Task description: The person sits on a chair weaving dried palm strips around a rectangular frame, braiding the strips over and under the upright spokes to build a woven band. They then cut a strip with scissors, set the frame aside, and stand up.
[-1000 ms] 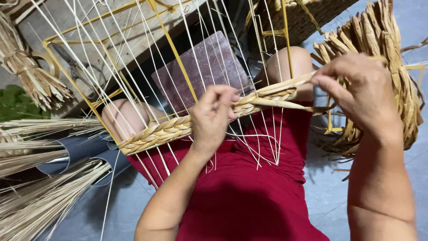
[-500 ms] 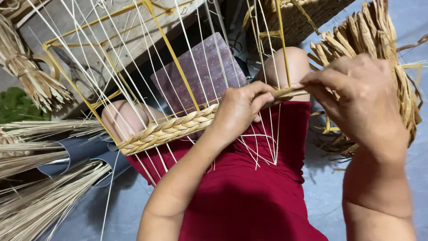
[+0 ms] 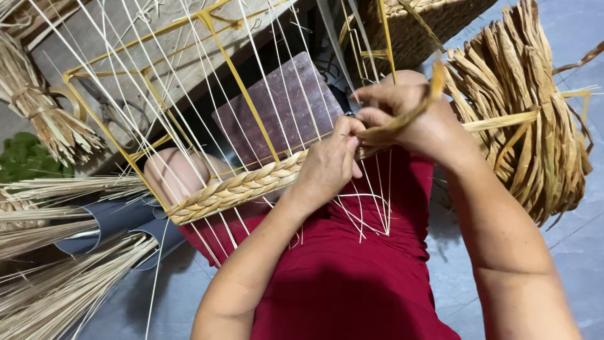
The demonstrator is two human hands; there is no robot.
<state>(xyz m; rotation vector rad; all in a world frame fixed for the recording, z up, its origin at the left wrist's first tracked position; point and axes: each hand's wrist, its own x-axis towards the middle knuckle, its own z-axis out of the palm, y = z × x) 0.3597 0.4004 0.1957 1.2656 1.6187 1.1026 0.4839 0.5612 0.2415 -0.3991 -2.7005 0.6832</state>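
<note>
At nine o'clock a tied sheaf of pale dried straw [image 3: 44, 113] lies beside a patch of green leaves [image 3: 22, 160], and below them, toward eight o'clock, two grey tubes [image 3: 119, 223] hold loose bundles of thin pale reed [image 3: 50, 296]. A single yellow wire frame [image 3: 236, 79] rests across the lap of the person in the dark red garment [image 3: 340, 277], strung with many thin white upright stakes [image 3: 189, 82], too many and too crossed to count. One flat braided band of tan rush [image 3: 233, 187] runs along the frame's lower edge from seven o'clock toward the centre. One pair of scissors [image 3: 107, 110] lies on the pale wooden plank [image 3: 189, 56] at eleven o'clock, and one dark purple-brown board [image 3: 283, 107] sits behind the stakes at twelve. At the centre the left hand [image 3: 327, 167] has its fingers closed, pinching the working end of the braid against the stakes. Just to its right the right hand [image 3: 415, 116] is closed on a flat tan rush strand [image 3: 409, 113] and bends it over. I judge the step in hand to be weaving one more pass; the next move calls for threading that strand between the stakes while the left hand keeps the braid tight. At two o'clock stands one woven wicker basket [image 3: 428, 25], and at three o'clock one large heap of broad tan rush strips [image 3: 528, 119]
</note>
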